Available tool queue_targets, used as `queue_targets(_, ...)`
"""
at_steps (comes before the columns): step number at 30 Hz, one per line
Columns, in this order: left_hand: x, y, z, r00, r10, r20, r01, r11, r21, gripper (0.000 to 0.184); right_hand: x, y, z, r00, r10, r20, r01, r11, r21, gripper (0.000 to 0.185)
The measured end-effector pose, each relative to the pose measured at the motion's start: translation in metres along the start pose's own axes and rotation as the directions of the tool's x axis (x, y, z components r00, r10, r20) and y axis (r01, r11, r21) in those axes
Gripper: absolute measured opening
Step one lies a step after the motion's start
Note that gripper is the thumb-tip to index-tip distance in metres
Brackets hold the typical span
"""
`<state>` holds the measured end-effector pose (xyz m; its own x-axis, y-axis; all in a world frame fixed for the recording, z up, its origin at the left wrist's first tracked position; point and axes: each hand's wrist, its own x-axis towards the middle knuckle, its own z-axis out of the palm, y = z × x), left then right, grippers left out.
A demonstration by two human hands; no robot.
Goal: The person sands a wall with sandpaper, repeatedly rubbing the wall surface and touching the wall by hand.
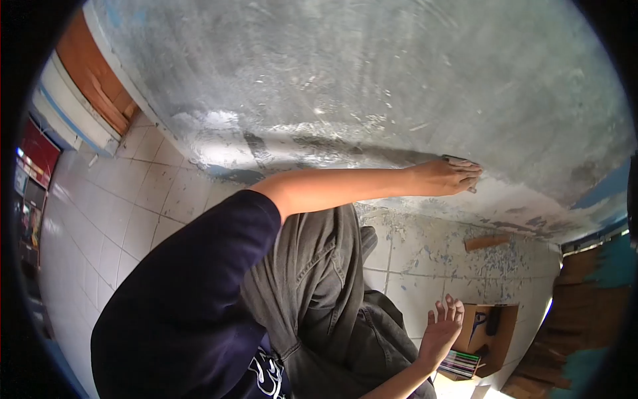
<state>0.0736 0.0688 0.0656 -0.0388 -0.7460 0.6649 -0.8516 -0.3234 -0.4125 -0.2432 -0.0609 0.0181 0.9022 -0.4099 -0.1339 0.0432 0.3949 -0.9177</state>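
My left hand presses against the lower part of a grey, worn wall, with the arm stretched across my lap. Its fingers are closed over a small flat grey piece, whose edge shows above the fingers; the kind is mostly hidden. Pale scuffed patches and peeling paint surround it. Held up over the floor, my right hand has its fingers apart and slightly curled, with nothing in them. Just beyond it is an open brown box with dark items inside.
Paint flakes lie scattered on the tiled floor along the wall, beside a brown strip. A stack of thin colourful cases sits by the box. An orange-brown door stands at upper left. My bent legs are close to the wall.
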Motion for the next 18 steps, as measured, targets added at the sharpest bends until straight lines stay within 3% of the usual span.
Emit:
queue_targets(1,0.011,0.006,0.012,1.000,-0.008,-0.008,0.008,1.000,0.016,0.029,0.001,-0.002,0.000,0.999,0.027,-0.022,-0.027,1.000,-0.015,0.037)
queue_targets(3,0.030,0.017,0.041,0.947,-0.249,0.204,0.306,0.890,-0.337,0.026,0.000,-0.010,0.000,0.984,0.068,-0.165,-0.073,0.997,-0.020,0.040)
queue_targets(5,0.040,0.023,0.060,0.945,-0.233,0.231,0.315,0.845,-0.432,0.028,-0.008,-0.015,0.008,0.959,0.040,-0.280,-0.046,0.999,-0.018,0.041)
queue_targets(6,0.037,0.024,0.054,0.908,-0.292,0.300,0.415,0.717,-0.559,0.030,-0.014,-0.013,0.003,0.961,-0.006,-0.277,0.008,1.000,0.005,0.039)
queue_targets(7,0.027,0.015,0.063,0.940,-0.234,0.249,0.335,0.773,-0.538,0.031,-0.014,-0.018,0.006,0.942,-0.002,-0.335,0.007,1.000,0.013,0.032)
queue_targets(8,0.023,0.005,0.056,0.939,-0.162,0.302,0.297,0.823,-0.484,0.035,-0.014,-0.016,0.003,0.941,-0.004,-0.337,0.015,0.999,0.033,0.032)
queue_targets(9,0.020,0.001,0.037,0.918,-0.187,0.349,0.336,0.834,-0.438,0.044,-0.015,-0.016,0.003,0.943,0.016,-0.334,-0.002,0.999,0.042,0.029)
queue_targets(10,0.004,-0.012,0.049,0.928,-0.133,0.348,0.257,0.905,-0.339,0.044,-0.016,-0.019,0.006,0.940,0.015,-0.341,0.008,0.998,0.065,0.028)
queue_targets(11,-0.008,-0.025,0.058,0.950,-0.078,0.303,0.211,0.873,-0.439,0.044,-0.015,-0.010,0.003,0.949,-0.032,-0.313,0.070,0.991,0.111,0.027)
queue_targets(12,-0.007,-0.029,0.068,0.930,-0.143,0.337,0.301,0.824,-0.481,0.044,-0.010,0.002,0.000,0.958,-0.047,-0.284,0.094,0.983,0.157,0.024)
queue_targets(13,-0.036,-0.067,0.135,0.974,-0.043,0.221,0.163,0.813,-0.559,0.044,-0.007,0.013,0.003,0.960,-0.038,-0.278,0.095,0.977,0.192,0.021)
queue_targets(15,0.020,-0.026,0.039,0.924,0.152,0.351,-0.105,0.983,-0.148,0.048,0.012,0.022,0.009,0.962,-0.044,-0.268,0.085,0.986,0.144,0.021)
queue_targets(16,0.033,-0.018,0.044,0.928,0.173,0.331,-0.127,0.980,-0.156,0.048,0.017,0.025,0.013,0.971,-0.035,-0.238,0.071,0.987,0.142,0.022)
queue_targets(18,0.037,-0.007,0.042,0.958,0.017,0.286,0.046,0.977,-0.210,0.046,0.017,0.029,0.018,0.975,-0.040,-0.217,0.066,0.992,0.112,0.024)
